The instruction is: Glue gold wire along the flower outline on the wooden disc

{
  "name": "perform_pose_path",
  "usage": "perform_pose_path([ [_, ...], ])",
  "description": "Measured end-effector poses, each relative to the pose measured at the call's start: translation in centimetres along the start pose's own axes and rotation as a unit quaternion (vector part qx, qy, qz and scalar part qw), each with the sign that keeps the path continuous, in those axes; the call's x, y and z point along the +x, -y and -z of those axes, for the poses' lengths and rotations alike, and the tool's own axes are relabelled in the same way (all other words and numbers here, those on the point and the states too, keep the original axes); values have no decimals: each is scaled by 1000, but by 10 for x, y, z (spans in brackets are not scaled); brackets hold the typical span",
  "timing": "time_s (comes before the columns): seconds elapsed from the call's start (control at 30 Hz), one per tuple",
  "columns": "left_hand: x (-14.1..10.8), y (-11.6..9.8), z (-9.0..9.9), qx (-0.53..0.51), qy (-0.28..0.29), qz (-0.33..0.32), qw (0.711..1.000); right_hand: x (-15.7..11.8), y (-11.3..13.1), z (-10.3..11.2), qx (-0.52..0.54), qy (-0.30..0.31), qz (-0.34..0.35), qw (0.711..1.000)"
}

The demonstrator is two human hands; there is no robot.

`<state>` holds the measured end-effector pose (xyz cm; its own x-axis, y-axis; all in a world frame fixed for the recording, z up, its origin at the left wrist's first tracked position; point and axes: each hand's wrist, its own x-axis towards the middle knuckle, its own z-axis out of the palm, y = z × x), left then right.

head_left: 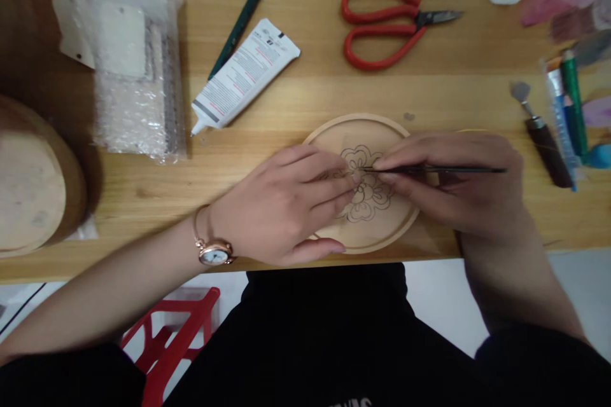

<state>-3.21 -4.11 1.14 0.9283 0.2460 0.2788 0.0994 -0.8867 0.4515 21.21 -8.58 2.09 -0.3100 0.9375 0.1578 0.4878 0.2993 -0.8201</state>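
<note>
A round wooden plate (329, 130) with a raised rim lies at the table's front edge, a flower pattern (360, 211) drawn in dark lines on its face. Across the plate's left side rests my left hand (291, 203), its fingers stretched out and its thumb apart, covering part of the drawing. My right hand (458, 172) pinches a thin black stick-like tool (429, 169) between thumb and fingers. The tool's tip meets the pattern close to my left fingertips; its exact kind is too fine to make out.
Red-handled scissors (382, 20), a white tube (245, 76) and a dark green pencil (243, 19) lie beyond the plate. At left are a bubble-wrapped pack (138, 76) and a round wooden piece (33, 184). A dark-handled tool (547, 146) and brushes (558, 102) lie right. A red stool (176, 337) stands below.
</note>
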Motion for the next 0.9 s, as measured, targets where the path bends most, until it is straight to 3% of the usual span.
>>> perform_pose_path([
  [0.2, 0, 0, 0, -16, 1, 5, 1000, 3, -1, 0, 3, 9, 42, 999],
  [0.47, 1, 0, -1, -11, -2, 0, 1000, 0, 7, -5, -31, -12, -29, 999],
  [0.9, 2, 0, 0, -8, -7, -4, 1000, 0, 10, -7, -24, -29, -21, 999],
])
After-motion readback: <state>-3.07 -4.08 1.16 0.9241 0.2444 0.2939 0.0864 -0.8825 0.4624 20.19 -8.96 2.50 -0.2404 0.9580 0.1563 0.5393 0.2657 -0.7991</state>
